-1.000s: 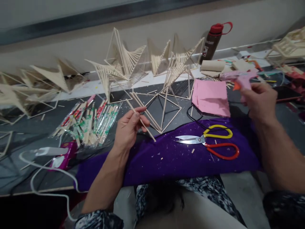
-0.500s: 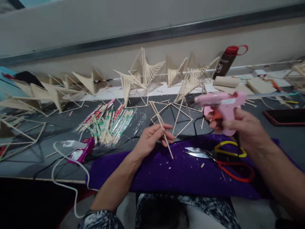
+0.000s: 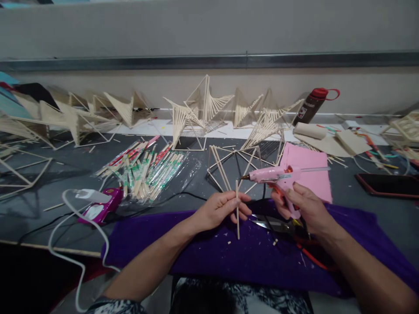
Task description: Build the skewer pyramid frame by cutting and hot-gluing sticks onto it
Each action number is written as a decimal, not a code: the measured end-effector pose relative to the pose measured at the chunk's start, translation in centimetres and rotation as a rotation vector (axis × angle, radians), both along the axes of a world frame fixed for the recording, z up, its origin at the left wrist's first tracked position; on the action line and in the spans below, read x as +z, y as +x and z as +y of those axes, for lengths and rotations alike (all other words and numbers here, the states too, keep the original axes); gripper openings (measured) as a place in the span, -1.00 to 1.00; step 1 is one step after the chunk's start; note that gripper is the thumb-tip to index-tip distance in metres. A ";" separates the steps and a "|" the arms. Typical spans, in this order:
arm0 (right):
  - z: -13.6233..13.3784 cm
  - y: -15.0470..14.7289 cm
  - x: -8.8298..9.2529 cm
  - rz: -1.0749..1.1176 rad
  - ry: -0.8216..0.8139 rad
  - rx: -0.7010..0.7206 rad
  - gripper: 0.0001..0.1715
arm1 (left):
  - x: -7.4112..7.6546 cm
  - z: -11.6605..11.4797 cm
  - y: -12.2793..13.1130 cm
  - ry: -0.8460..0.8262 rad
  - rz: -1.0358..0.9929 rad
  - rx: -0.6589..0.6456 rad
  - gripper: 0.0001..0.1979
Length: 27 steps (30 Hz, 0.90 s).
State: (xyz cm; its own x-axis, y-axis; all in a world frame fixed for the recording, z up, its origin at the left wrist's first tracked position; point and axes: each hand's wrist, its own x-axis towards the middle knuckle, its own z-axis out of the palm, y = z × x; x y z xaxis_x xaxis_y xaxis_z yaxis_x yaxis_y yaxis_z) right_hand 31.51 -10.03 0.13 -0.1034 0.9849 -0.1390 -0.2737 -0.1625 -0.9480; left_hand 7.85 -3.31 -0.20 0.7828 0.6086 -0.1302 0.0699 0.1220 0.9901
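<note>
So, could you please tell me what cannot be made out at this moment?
In the head view:
Scissors: handles partly hidden by the right hand and forearm.
Glue gun and stick: tips too small to tell whether they touch.
Phone: cut off by the right edge.
Bottle: label too small and blurred to read.

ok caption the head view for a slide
Left fingers hold a wooden stick near the nozzle of a pink glue gun gripped by the right fingers.

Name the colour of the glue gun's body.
The glue gun has a pink body, best seen in the head view.
</note>
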 end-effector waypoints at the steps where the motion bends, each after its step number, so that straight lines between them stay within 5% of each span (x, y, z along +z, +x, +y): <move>1: -0.1 -0.1 -0.1 0.012 -0.015 0.006 -0.73 | -0.1 0.0 0.0 0.003 -0.001 -0.012 -0.61; 27: -0.2 -0.1 -1.1 0.041 -0.031 -0.006 -0.71 | -0.4 0.2 0.1 -0.046 -0.024 -0.016 -0.62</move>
State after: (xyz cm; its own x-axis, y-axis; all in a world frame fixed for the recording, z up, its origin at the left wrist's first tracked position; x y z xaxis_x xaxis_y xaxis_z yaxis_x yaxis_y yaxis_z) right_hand 31.41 -10.25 -0.98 -0.1036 0.9808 -0.1651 -0.3136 -0.1898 -0.9304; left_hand 7.97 -3.15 -0.62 0.7955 0.5898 -0.1388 0.0485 0.1664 0.9849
